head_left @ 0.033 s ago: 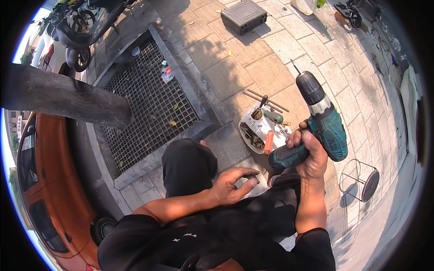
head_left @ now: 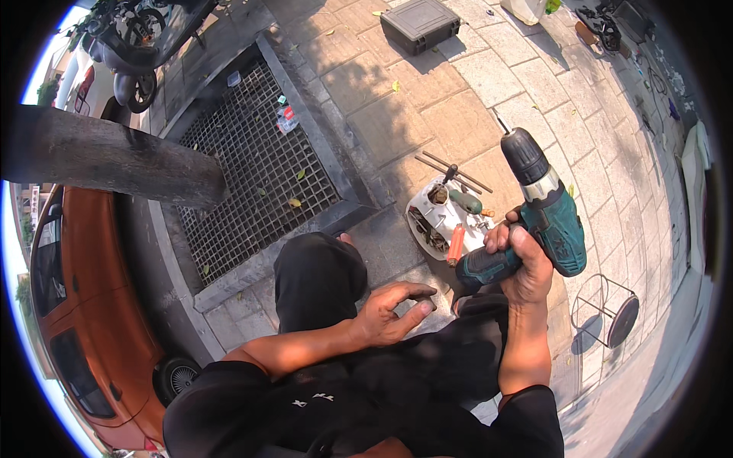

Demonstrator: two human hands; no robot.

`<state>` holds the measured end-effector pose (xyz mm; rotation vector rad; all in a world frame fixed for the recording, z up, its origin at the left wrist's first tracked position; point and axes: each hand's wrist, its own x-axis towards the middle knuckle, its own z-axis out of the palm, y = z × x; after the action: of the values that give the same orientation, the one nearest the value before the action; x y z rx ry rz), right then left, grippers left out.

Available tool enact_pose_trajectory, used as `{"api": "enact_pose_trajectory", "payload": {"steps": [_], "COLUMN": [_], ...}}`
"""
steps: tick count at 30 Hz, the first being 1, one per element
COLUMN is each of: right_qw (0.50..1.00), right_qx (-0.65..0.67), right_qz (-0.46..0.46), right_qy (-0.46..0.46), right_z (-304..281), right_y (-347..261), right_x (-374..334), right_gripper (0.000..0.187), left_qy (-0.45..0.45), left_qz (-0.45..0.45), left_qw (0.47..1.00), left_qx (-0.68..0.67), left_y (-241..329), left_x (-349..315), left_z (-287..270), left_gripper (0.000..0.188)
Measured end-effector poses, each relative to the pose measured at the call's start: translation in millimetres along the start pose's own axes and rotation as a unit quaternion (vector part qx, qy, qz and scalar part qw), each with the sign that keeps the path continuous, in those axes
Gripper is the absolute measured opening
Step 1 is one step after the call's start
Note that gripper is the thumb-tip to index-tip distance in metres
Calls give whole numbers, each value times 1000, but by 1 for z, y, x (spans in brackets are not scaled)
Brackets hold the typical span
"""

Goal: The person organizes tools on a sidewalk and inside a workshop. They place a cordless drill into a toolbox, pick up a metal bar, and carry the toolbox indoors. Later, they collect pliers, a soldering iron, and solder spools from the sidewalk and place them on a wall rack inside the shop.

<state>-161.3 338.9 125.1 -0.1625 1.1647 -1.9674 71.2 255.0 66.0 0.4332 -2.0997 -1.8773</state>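
Observation:
My right hand [head_left: 527, 263] is wrapped round the grip of a teal and black cordless drill [head_left: 556, 229]. The drill is raised, its black chuck [head_left: 524, 155] tilted up and away, with a thin bit [head_left: 501, 122] at the tip. Over my lap, my left hand [head_left: 391, 314] is held with thumb and forefinger curved and a gap between them; its fingertips look dark, and I see nothing held. Beyond my knees sits a white tool caddy [head_left: 418, 204] with an orange-red handle [head_left: 456, 244], a green-handled tool [head_left: 465, 201] and small metal parts.
Two thin rods [head_left: 458, 172] lie by the caddy. A dark hard case [head_left: 420, 25] stands farther off on the paving. At left are a metal grate [head_left: 252, 175] around a tree trunk [head_left: 137, 159] and an orange car [head_left: 95, 290]. A round stool [head_left: 623, 322] is at right.
The view has shifted slightly, so the surroundings sit a little farther right and, at the right side, lower. Both hands and the drill keep nearly the same pose.

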Motion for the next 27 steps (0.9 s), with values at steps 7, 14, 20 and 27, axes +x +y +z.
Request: {"api": "enact_pose_trajectory", "payload": {"steps": [7,14,20,27], "right_qw": [996,984,969,947], "right_qx": [-70,25,-94,-248], "right_qz": [60,168,225,168], "right_qy": [-14,47,-38,-114], "right_z": [4,158,295,372], "right_y": [20,-26,-90,-94], "right_x": [36,-6,3,71], "right_gripper": [28,31,32,30], "left_qy": [101,229,267,217], "left_qz": [-263,-270,-249,-261], "left_qw": [955,928,926,929], "left_qx": [-93,-113,-94,-149], "left_y": [79,227,326,338], "left_x": [-14,-23,-5,82], "left_z": [-55,-140,-233,-302], "left_gripper": [28,29,28,53]}}
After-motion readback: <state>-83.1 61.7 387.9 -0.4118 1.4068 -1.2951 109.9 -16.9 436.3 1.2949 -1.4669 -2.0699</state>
